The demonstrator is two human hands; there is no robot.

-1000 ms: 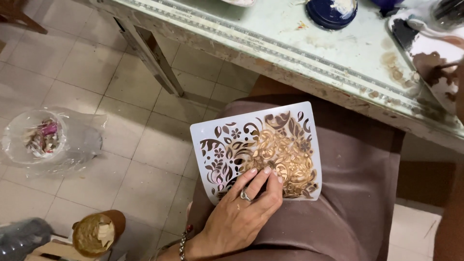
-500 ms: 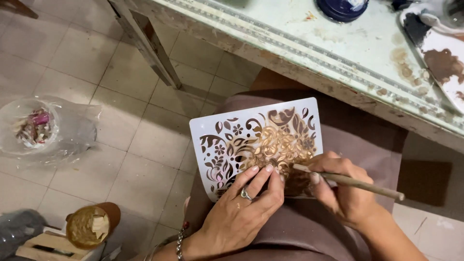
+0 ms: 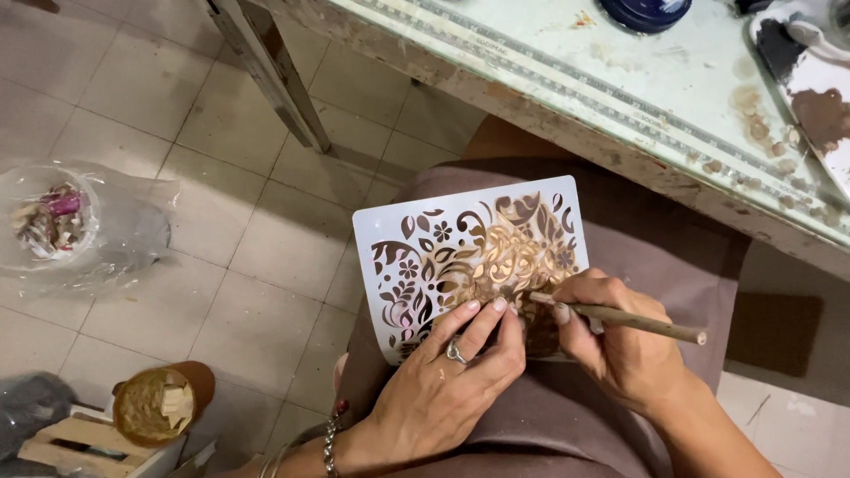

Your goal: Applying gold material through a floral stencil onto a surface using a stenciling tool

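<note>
Left hand (image 3: 447,389) comes in from 6 o'clock, palm down, fingers spread flat and pressing the lower edge of the white stencil sheet (image 3: 469,257); ring on one finger, bracelet at the wrist. No grasp there, just a pin-down. Right hand (image 3: 615,341) enters from 4 o'clock, closed in a pencil-type pinch on a thin wooden brush handle (image 3: 633,320), handle pointing out toward 3 o'clock, working end down on the stencil just right of the left fingertips (tip itself hidden by the fingers, can't tell bristle from sponge). Stencil lies flat on a mauve-brown cloth (image 3: 611,239) over the person's lap, dead centre of frame, floral and leaf cutouts; cutouts at its centre and right are filled gold-tan, those at the left edge show dark. Further out: at 7 o'clock on the tiled floor (image 3: 221,248), a round brown pot (image 3: 164,403) with tan paste, touching a wooden crate. At 9 o'clock, clear plastic bag (image 3: 88,230) with coloured scraps inside. At 12 to 2 o'clock, pale worktable edge (image 3: 620,106), paint-smeared, with a dark blue round lid (image 3: 645,11) at 12 and a brown-stained white tray (image 3: 815,97) at 2.
</note>
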